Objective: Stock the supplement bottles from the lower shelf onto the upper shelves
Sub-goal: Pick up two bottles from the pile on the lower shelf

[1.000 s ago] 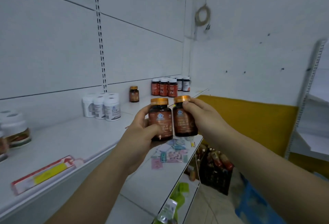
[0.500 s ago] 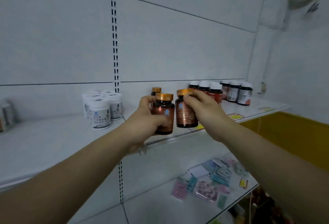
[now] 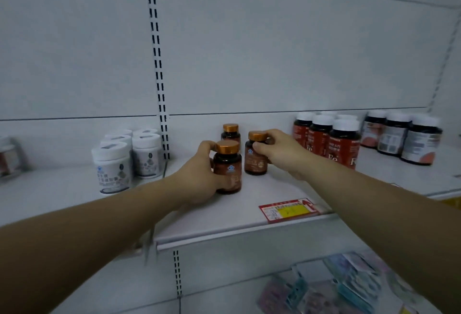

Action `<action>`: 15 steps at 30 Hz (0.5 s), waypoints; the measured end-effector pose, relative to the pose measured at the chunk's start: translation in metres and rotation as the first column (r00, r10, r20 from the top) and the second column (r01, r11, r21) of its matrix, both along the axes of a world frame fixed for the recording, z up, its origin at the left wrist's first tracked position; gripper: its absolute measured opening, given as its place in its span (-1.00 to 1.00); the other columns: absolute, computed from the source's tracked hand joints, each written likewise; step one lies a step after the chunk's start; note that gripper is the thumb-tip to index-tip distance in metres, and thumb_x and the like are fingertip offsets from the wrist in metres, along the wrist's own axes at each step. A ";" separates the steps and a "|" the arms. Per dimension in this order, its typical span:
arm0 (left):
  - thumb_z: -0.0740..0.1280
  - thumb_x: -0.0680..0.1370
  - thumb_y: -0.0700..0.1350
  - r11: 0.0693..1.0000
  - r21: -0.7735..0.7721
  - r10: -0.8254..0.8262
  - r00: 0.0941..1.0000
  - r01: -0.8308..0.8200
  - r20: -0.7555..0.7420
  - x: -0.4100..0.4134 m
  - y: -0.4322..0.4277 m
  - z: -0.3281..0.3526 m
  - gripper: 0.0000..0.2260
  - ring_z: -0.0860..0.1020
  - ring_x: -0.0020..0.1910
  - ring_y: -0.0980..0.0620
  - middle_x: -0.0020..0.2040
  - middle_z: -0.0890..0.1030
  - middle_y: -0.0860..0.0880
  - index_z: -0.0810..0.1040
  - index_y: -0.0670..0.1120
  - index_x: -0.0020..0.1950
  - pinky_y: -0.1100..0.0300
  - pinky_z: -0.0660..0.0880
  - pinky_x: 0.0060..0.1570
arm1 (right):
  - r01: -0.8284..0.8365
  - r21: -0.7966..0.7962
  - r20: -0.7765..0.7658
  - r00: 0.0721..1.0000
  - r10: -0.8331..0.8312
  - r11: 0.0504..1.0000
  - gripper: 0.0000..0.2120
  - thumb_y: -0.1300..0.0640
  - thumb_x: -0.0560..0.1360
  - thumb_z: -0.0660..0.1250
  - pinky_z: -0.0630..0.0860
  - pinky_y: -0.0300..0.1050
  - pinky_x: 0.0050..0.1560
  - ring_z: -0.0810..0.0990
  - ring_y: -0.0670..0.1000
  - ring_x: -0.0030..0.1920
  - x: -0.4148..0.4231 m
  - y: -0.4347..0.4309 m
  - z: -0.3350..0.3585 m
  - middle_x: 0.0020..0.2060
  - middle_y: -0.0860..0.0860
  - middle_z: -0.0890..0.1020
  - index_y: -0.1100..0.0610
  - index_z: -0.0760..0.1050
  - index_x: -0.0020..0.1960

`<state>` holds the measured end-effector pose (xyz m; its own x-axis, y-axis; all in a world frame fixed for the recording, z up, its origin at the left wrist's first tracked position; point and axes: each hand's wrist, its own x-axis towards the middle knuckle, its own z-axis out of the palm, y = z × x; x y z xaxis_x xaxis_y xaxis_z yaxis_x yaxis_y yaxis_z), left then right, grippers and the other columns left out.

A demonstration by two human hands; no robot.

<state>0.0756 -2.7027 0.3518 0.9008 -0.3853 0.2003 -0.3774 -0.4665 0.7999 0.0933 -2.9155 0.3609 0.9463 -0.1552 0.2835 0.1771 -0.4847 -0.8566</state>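
Two amber bottles with copper caps stand on the white upper shelf (image 3: 249,216). My left hand (image 3: 199,176) grips the nearer bottle (image 3: 228,166) around its body, its base on the shelf. My right hand (image 3: 279,151) holds the second bottle (image 3: 254,159) by its cap and shoulder, a little farther back and to the right. A third bottle of the same kind (image 3: 230,133) stands alone behind them near the back panel.
White-lidded jars (image 3: 113,166) cluster at the left by the slotted upright. Red-labelled bottles (image 3: 331,139) and dark bottles (image 3: 399,136) stand at the right. A red and yellow price tag (image 3: 287,210) lies at the shelf's front edge. Loose packets (image 3: 336,286) lie on the shelf below.
Both hands moved forward and down with their bottles, from in front of the shelf edge to the shelf surface, where the bottles now stand. The view came closer to the shelf.
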 end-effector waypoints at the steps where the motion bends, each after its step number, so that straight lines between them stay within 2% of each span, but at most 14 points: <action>1: 0.48 0.41 -0.05 1.000 0.016 0.008 1.000 -0.008 0.007 0.006 -0.003 0.000 -0.44 0.55 -0.16 0.21 -0.07 0.49 0.20 0.17 0.19 0.19 0.46 0.40 -0.39 | -0.002 -0.024 0.004 1.000 0.002 1.000 -0.65 0.04 0.51 0.35 0.49 -0.10 0.09 0.53 -0.01 0.09 0.008 -0.004 -0.002 0.12 0.00 0.54 0.03 0.40 0.27; 3: 0.48 0.41 -0.04 0.998 0.044 0.034 0.999 -0.035 0.018 0.016 -0.009 -0.001 -0.43 0.55 -0.16 0.20 -0.06 0.49 0.19 0.17 0.19 0.22 0.45 0.39 -0.39 | 0.006 -0.072 0.023 1.000 -0.005 0.997 -0.62 0.04 0.51 0.35 0.44 -0.15 0.03 0.51 -0.03 0.07 0.025 -0.011 -0.003 0.10 -0.02 0.53 0.05 0.39 0.29; 7: 0.49 0.40 -0.02 0.990 0.087 0.112 0.993 -0.114 0.027 0.030 -0.019 0.000 -0.37 0.53 -0.13 0.19 -0.05 0.48 0.19 0.21 0.13 0.34 0.39 0.38 -0.29 | -0.018 -0.112 0.003 1.000 0.019 0.994 -0.46 0.05 0.52 0.34 0.49 -0.02 0.14 0.52 0.06 0.14 0.053 -0.019 -0.001 0.21 0.05 0.51 0.03 0.24 0.44; 9: 0.48 0.40 -0.01 0.981 0.114 0.152 0.988 -0.156 0.038 0.035 -0.024 0.001 -0.37 0.51 -0.12 0.21 -0.04 0.49 0.20 0.24 0.11 0.37 0.39 0.35 -0.26 | -0.019 -0.186 0.020 1.000 0.023 0.982 -0.43 0.05 0.53 0.32 0.44 -0.08 0.17 0.47 0.10 0.22 0.066 -0.022 -0.001 0.31 0.10 0.41 0.02 0.19 0.48; 11: 0.47 0.42 -0.02 0.972 0.126 0.194 0.981 -0.196 0.033 0.041 -0.029 0.002 -0.40 0.51 -0.06 0.16 0.05 0.53 0.13 0.28 0.08 0.38 0.32 0.37 -0.13 | -0.010 -0.259 0.037 0.999 0.020 0.966 -0.44 0.05 0.54 0.31 0.34 -0.19 0.11 0.43 0.10 0.25 0.075 -0.024 0.001 0.35 0.12 0.34 0.05 0.20 0.48; 15: 0.44 0.44 -0.03 0.957 0.136 0.255 0.967 -0.255 0.021 0.046 -0.040 0.002 -0.43 0.49 0.03 0.06 0.09 0.49 0.08 0.30 0.05 0.39 0.20 0.37 0.01 | -0.070 -0.302 0.044 0.995 0.087 0.951 -0.51 0.11 0.55 0.28 0.32 -0.19 0.02 0.45 0.04 0.11 0.088 -0.029 0.002 0.26 0.10 0.47 0.10 0.23 0.43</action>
